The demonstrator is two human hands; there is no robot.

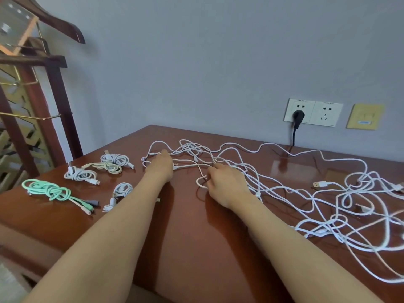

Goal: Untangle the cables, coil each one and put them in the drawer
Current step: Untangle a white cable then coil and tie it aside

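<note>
Our right fingers (212, 172) pinch a white cable loop (197, 182); our left fingers (164, 153) touch the tangle (192, 148), grip unclear. Let's pull slowly.

Right edge cuts tangle (323, 184). Left hand (160, 166) fingertips hidden behind knuckles, grip unclear. Socket (313, 112) print unreadable. Hanger (65, 27) cropped at top.
</note>
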